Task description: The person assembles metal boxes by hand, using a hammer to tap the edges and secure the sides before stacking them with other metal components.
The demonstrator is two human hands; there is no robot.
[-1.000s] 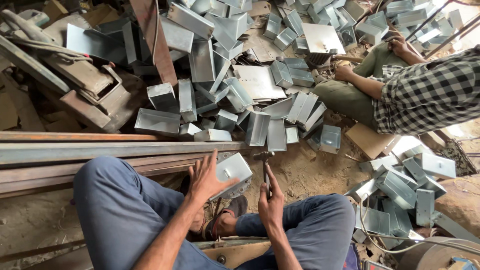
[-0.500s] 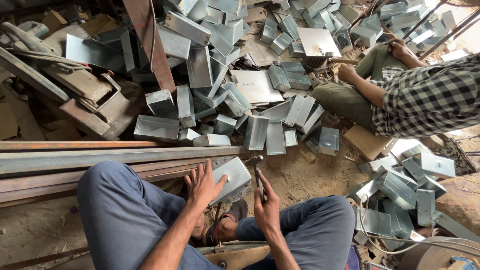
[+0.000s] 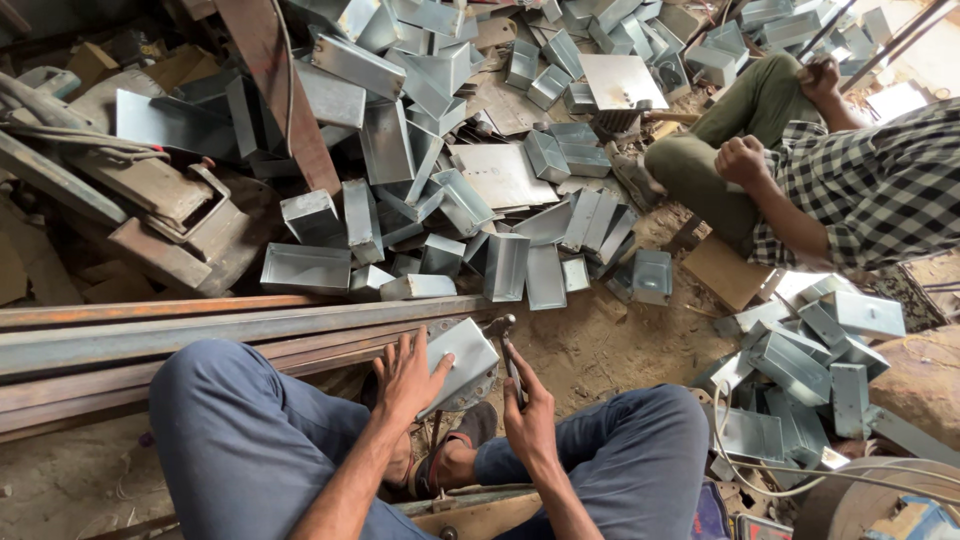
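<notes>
A wide heap of folded sheet-metal boxes [image 3: 440, 150] is spread over the dirt floor [image 3: 620, 345], with flat metal sheets [image 3: 500, 175] lying among them. Long rusty steel bars [image 3: 200, 335] are laid across the floor in front of the seated person's knees, seemingly as a hard edge to work against. At the upper right a second person in a checked shirt [image 3: 870, 190] is seated on the floor, apart from the work in the foreground.

Between the knees, one metal box [image 3: 458, 365] is held tilted, its upper end resting against the bars. The left hand [image 3: 408, 380] is laid flat on its face, fingers spread wide, so the box appears to be pinned steady against the bars. Just beside it, the right hand [image 3: 530, 415] is closed around the handle of a small hammer [image 3: 505, 345], fingers wrapped tight, the head raised close to the box's upper corner, apparently so that edge can be struck.
</notes>
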